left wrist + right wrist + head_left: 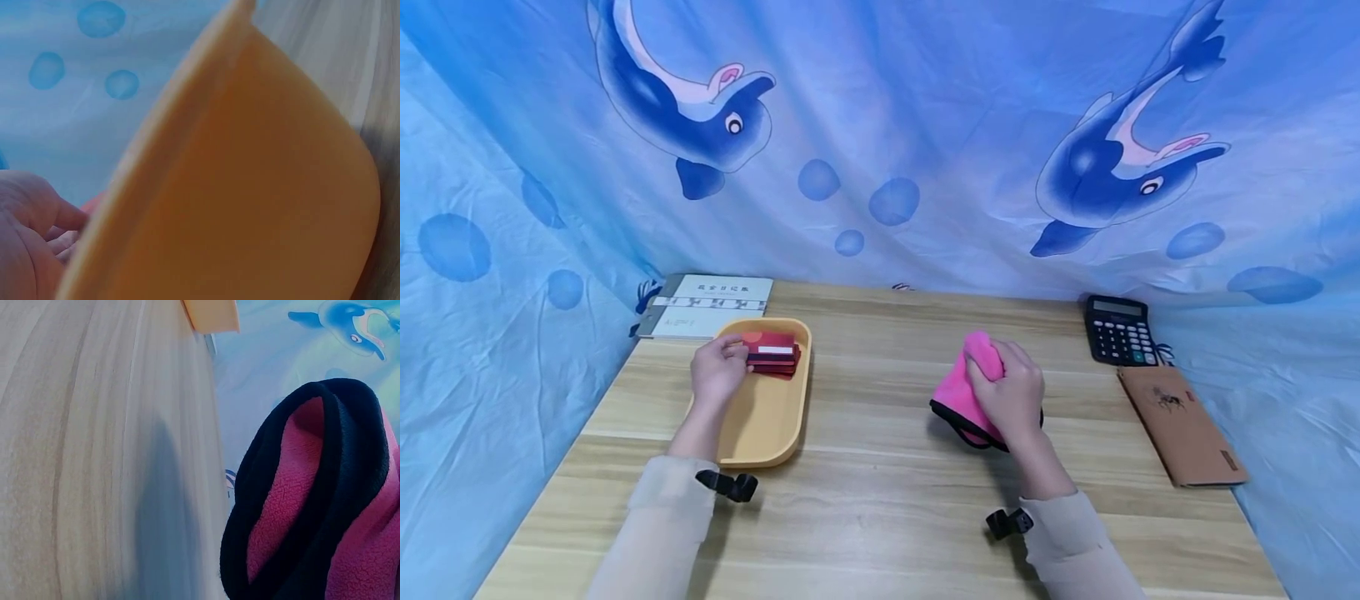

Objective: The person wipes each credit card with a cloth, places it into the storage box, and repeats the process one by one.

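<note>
Over the left side of a yellow tray [760,429], my left hand [718,371] pinches the left edge of a red card [769,343] with a white strip. More red cards [786,372] show just beneath it, overlapping; how many are held is hard to tell. In the left wrist view the tray's wall [250,175] hides most of the fingers. My right hand [1011,387] grips a bunched pink fleece cloth [958,392] with black edging above the table. The right wrist view shows the cloth's black edge [356,444] folded into a loop, its shadow falling on the wood.
A white-and-grey notebook [711,304] lies behind the tray at the back left. On the right are a black calculator [1120,329] and a brown wallet-like case [1180,425]. A blue dolphin-printed curtain [925,125] encloses the wooden table [872,517] at the back and sides.
</note>
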Available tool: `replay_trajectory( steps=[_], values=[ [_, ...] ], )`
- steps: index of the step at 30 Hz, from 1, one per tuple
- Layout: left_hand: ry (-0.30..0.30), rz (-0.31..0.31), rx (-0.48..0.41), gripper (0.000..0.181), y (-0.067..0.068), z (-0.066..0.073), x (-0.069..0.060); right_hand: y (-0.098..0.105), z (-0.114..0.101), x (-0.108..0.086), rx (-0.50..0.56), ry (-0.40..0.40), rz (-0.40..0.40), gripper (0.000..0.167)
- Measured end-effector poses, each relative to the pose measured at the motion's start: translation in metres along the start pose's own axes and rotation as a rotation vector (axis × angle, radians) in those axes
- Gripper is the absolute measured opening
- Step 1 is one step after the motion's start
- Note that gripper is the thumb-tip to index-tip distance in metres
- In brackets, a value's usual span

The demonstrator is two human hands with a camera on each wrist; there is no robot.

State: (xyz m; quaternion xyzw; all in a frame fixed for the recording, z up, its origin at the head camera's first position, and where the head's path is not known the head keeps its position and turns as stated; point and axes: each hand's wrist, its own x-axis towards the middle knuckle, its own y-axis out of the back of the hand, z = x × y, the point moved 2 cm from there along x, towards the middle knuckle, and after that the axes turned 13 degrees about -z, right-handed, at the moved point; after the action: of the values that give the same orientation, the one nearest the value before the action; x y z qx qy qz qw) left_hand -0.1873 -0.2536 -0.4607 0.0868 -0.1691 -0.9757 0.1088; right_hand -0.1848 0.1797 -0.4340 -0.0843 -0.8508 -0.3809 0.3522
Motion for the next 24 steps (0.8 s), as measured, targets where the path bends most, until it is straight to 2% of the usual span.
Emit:
replay_trajectory(
  steps=[7, 12, 18, 24],
  values=[
    [-0.026, -0.013, 0.122, 0.044, -0.002, -0.007, 0.006, -0.001, 0.003, -0.002, 0.003, -0.012, -0.006, 0.029],
    [-0.019, -0.032, 0.195, 0.051, -0.003, -0.012, 0.009, -0.002, 0.003, -0.002, 0.007, -0.017, -0.014, 0.029],
    [0.005, -0.043, 0.151, 0.053, -0.004, -0.014, 0.009, -0.004, 0.003, -0.002, 0.01, -0.014, -0.027, 0.028],
    [0.051, -0.062, 0.176, 0.056, -0.005, -0.014, 0.009, -0.004, 0.002, -0.001, 0.005, -0.015, -0.032, 0.028]
  ],
)
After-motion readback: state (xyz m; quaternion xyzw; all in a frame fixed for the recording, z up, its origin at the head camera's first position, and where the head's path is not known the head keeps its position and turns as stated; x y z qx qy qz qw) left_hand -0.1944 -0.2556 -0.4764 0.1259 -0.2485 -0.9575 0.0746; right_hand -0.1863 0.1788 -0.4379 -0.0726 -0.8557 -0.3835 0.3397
